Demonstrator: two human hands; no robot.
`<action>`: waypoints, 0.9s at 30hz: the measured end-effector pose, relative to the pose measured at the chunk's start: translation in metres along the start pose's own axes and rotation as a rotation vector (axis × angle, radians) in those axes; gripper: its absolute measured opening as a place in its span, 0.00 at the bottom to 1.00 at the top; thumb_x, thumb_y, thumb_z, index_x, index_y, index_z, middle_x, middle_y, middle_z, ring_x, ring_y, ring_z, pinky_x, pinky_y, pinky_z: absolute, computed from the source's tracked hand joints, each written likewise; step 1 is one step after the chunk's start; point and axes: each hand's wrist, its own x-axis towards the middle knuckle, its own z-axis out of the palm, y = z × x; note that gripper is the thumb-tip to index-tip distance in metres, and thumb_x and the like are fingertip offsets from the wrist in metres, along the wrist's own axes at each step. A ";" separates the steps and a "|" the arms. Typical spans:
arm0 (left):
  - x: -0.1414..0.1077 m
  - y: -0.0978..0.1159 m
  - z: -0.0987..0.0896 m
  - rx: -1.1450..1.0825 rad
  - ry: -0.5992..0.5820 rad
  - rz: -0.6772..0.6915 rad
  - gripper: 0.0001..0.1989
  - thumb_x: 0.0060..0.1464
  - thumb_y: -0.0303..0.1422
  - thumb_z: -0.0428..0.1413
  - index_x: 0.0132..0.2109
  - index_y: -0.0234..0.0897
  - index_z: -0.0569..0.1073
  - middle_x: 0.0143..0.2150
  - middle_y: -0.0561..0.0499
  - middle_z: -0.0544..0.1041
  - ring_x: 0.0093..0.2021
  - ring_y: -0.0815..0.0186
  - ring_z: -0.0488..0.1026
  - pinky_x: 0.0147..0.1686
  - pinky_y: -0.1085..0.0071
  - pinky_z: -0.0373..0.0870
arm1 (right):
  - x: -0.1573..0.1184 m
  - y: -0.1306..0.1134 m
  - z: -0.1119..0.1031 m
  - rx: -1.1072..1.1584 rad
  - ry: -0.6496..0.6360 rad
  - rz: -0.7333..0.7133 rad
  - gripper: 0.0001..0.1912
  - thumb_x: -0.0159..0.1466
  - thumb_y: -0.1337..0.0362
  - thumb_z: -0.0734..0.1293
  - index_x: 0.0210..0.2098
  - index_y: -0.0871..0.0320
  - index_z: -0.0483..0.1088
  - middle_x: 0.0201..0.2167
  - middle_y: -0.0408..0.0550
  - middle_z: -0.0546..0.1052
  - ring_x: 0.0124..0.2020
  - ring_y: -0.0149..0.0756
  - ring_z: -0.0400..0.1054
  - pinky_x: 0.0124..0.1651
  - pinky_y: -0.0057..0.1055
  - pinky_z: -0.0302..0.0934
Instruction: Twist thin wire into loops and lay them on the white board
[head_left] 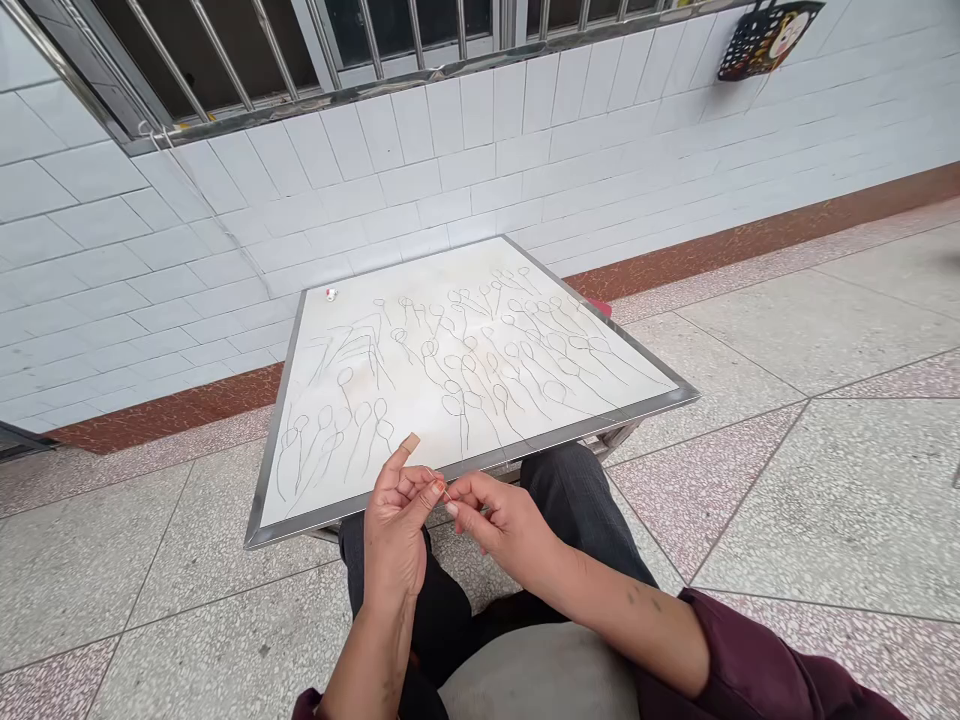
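Just beyond the table's near edge, over my lap, my left hand (403,517) and my right hand (499,517) meet at the fingertips. Both pinch a thin, light-coloured strand (447,494) between thumb and fingers; its full length cannot be made out. A bandage-like wrap (410,442) covers the tip of a raised left finger. Many thin dark wire pieces (463,420), most with a round loop at one end and a long tail, lie spread over the white table (420,437). Straighter pieces (360,345) lie bunched at the table's left.
The table's metal rim (652,402) runs close in front of my hands. A small white and red item (331,294) sits at the far left corner. Behind stands a tiled wall (450,180) with a barred window; a dark basket (769,42) hangs at upper right.
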 end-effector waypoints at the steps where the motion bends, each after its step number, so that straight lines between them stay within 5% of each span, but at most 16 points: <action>1: 0.000 0.000 0.000 -0.003 0.000 0.003 0.29 0.49 0.29 0.67 0.59 0.44 0.73 0.32 0.56 0.76 0.33 0.72 0.72 0.42 0.73 0.68 | 0.000 0.002 0.000 -0.027 0.000 -0.012 0.06 0.67 0.62 0.63 0.37 0.55 0.71 0.23 0.38 0.71 0.23 0.28 0.61 0.29 0.25 0.55; 6: -0.003 0.000 0.002 -0.016 0.010 -0.015 0.31 0.50 0.30 0.67 0.61 0.43 0.71 0.32 0.55 0.76 0.34 0.70 0.72 0.42 0.72 0.68 | 0.002 0.009 0.003 -0.109 0.072 -0.008 0.04 0.64 0.63 0.64 0.35 0.55 0.72 0.19 0.36 0.63 0.22 0.29 0.56 0.27 0.25 0.50; 14: -0.006 0.000 0.001 -0.061 0.022 -0.014 0.32 0.49 0.28 0.68 0.61 0.43 0.70 0.33 0.55 0.76 0.36 0.70 0.72 0.43 0.72 0.68 | 0.003 0.006 0.002 -0.014 -0.006 -0.057 0.11 0.69 0.59 0.60 0.39 0.54 0.73 0.26 0.42 0.72 0.26 0.31 0.65 0.31 0.27 0.59; 27: -0.010 0.003 0.004 -0.122 0.087 -0.011 0.33 0.44 0.27 0.69 0.59 0.40 0.73 0.30 0.55 0.76 0.33 0.71 0.73 0.41 0.72 0.69 | -0.003 0.006 0.007 -0.137 0.060 -0.076 0.07 0.65 0.62 0.63 0.34 0.56 0.71 0.21 0.38 0.66 0.22 0.29 0.58 0.28 0.26 0.52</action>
